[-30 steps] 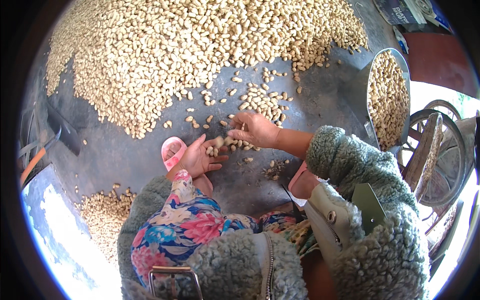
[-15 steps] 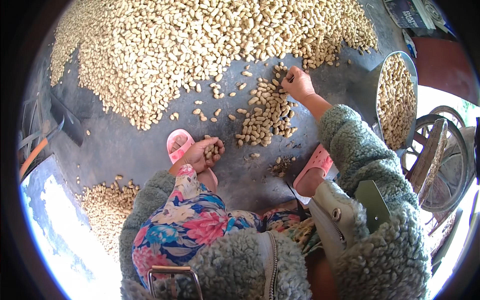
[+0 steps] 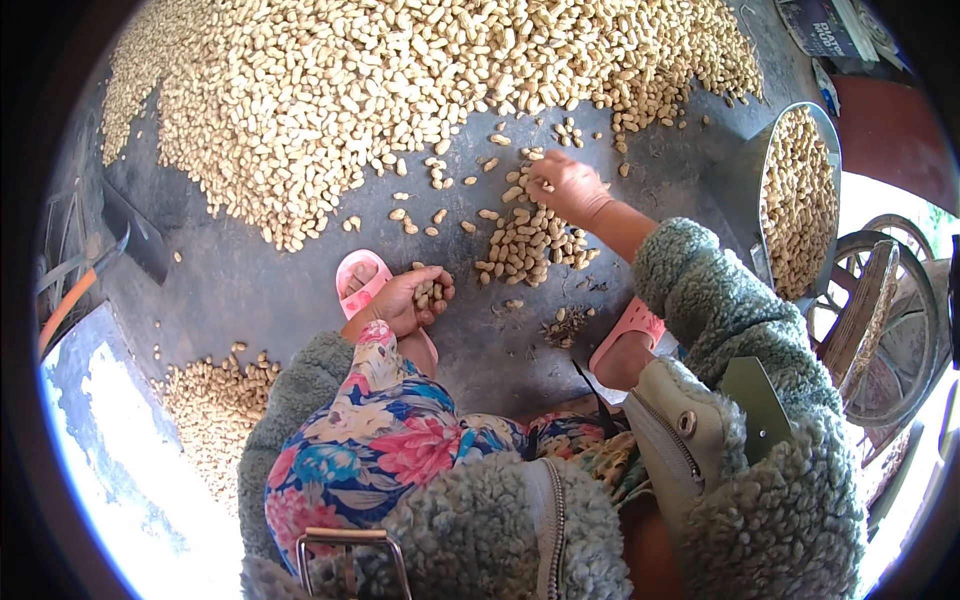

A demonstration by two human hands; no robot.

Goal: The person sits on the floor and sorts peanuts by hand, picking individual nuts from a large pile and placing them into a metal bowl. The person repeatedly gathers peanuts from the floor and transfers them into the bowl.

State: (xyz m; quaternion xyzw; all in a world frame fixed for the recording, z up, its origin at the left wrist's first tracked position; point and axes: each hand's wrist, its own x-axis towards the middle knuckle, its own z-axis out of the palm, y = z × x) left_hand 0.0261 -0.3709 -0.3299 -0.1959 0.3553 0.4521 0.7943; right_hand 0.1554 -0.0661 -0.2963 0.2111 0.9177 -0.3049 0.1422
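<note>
Several unshelled peanuts (image 3: pixel 428 296) lie cupped in my left hand (image 3: pixel 403 300), its fingers curled around them above my left foot. Farther forward and to the right, my right hand (image 3: pixel 572 188) is at the upper part of a small peanut pile (image 3: pixel 528 243), its fingertips drawn together on a peanut (image 3: pixel 546 184). The hand is slightly blurred. Beyond both hands spreads a large heap of peanuts (image 3: pixel 400 70), and loose ones lie scattered between it and the small pile.
A metal container (image 3: pixel 832 130) full of peanuts stands at the right, by a wheeled cart (image 3: pixel 925 330). Another peanut heap (image 3: pixel 215 405) lies at the lower left, near an orange-handled tool (image 3: pixel 68 310). Dirt and bits (image 3: pixel 567 325) lie by my right pink sandal (image 3: pixel 628 338).
My right hand has moved left and slightly nearer, from the small pile's far right edge onto its upper part. My left hand stays in place with its peanuts.
</note>
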